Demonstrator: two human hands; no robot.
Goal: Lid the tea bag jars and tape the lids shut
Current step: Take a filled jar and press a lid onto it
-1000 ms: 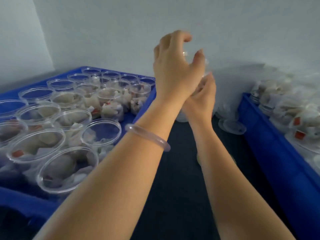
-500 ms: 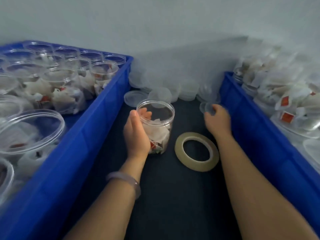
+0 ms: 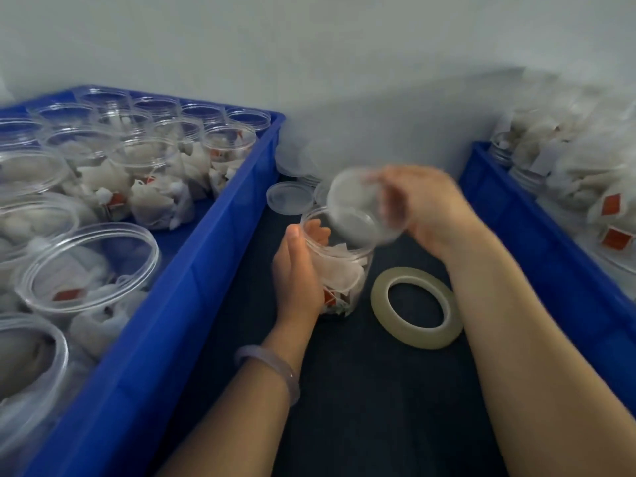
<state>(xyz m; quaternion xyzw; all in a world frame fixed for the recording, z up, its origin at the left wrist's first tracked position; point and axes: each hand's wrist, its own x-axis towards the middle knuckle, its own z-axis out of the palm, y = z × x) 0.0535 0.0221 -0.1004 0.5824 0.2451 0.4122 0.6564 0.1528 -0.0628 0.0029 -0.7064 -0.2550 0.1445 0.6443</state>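
A clear jar [image 3: 347, 273] with tea bags inside stands on the dark mat between two blue crates. My left hand [image 3: 299, 273] grips the jar's left side. My right hand [image 3: 426, 208] holds a clear round lid [image 3: 361, 210], tilted and blurred, just above the jar's open mouth. A roll of clear tape [image 3: 417, 306] lies flat on the mat right of the jar.
The left blue crate [image 3: 192, 270] holds several open jars of tea bags. The right blue crate [image 3: 537, 256] holds lidded jars and tea bags. Loose clear lids [image 3: 290, 197] lie piled on the mat behind the jar, against the white wall.
My right hand has picked up a lid from the pile at the back and carried it left over the jar. My left hand has stayed on the jar.
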